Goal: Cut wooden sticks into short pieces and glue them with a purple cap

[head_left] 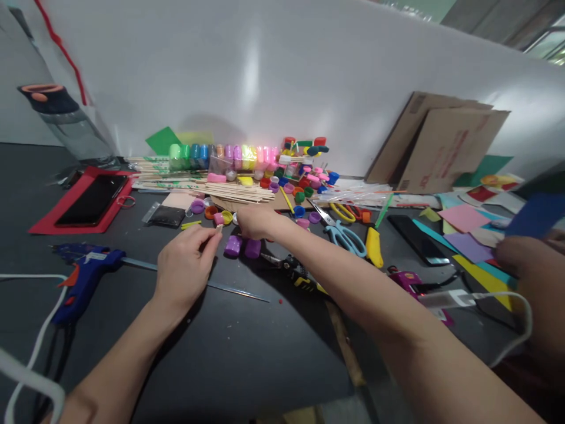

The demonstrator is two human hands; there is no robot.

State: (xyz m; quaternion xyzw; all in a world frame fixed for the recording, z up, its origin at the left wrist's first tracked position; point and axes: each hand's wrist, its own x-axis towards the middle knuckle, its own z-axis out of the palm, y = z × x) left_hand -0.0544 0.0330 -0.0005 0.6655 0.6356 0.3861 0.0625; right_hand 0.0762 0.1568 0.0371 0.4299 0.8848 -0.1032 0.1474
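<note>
My left hand (188,259) is above the dark table, its thumb and forefinger pinched on a small pale piece (219,228). My right hand (253,222) reaches in among the coloured caps beside the bundle of wooden sticks (241,192); its fingertips are hidden, so what it touches does not show. Just below it lie two purple tubs (233,245). A pink piece (218,219) and a yellow cap (226,217) sit between the hands. Beneath my left hand a clear glue stick (238,290) lies on the table.
On the left are a blue glue gun (88,277), a phone (92,200) on red paper and a bottle (70,126). Scissors (344,235), pliers (304,281) and another phone (417,238) lie right. Another person's hand (525,259) holds blue paper at far right.
</note>
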